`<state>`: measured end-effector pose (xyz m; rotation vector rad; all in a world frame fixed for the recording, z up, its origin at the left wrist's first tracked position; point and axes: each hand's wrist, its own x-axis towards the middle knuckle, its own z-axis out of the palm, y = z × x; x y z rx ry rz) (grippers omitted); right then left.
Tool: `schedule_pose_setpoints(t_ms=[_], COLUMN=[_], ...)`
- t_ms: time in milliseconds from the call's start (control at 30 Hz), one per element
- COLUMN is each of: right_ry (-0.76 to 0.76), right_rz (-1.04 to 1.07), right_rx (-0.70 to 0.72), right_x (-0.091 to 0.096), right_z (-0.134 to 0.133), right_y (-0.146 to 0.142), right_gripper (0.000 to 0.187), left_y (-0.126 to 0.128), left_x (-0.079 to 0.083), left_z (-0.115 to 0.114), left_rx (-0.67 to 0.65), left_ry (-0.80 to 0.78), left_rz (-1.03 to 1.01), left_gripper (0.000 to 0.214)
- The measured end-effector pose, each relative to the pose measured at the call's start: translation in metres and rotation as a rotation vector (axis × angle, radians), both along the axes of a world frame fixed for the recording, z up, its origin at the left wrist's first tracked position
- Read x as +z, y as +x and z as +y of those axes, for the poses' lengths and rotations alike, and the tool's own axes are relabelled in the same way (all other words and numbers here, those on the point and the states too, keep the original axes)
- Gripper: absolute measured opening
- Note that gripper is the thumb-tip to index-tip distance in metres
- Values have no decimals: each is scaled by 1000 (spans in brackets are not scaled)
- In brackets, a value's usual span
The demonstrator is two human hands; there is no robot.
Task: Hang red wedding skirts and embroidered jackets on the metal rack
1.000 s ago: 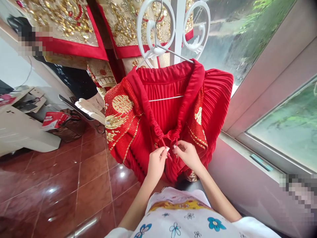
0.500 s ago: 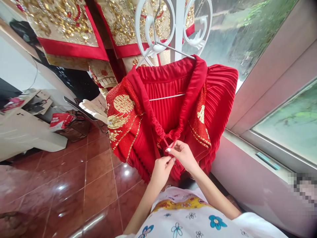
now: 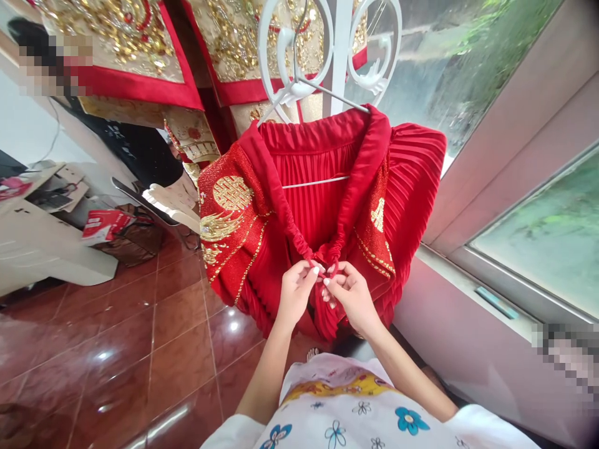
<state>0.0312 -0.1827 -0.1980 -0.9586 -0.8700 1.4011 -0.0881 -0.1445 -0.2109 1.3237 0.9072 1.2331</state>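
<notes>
A red pleated skirt with gold embroidery hangs from a white hanger on a white rack. Its gathered waistband meets at the front, where thin red drawstrings come out. My left hand pinches one string at the left. My right hand pinches the other string at the right. Both hands are closed, fingertips nearly touching just below the waistband's front gap.
Gold-beaded garments with red trim hang behind at the upper left. A window and its sill run along the right. Red glossy floor tiles lie at the left, with white furniture, boxes and a bag on them.
My hands rose a little and came together at the waistband's front gap. Before, they worked the strings slightly lower and crossed over each other.
</notes>
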Motion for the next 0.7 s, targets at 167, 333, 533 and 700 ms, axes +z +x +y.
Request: schedule_pose_setpoints(t_ms=[167, 333, 533, 700], right_ry=[-55, -55, 12, 168], right_rz=[247, 149, -205, -391], right_rx=[42, -62, -144, -122], right_x=[6, 4, 0, -7], right_z=[0, 7, 7, 1], right_y=[-1, 6, 13, 8], right_gripper=[41, 37, 26, 18], left_y=[-7, -22, -36, -24], left_x=[-11, -4, 11, 16], left_z=[-7, -18, -31, -26], left_rx=[-199, -387, -362, -43], left_ry=[-156, -308, -147, 169], left_rz=[-141, -97, -46, 219], left_gripper=[30, 34, 35, 27])
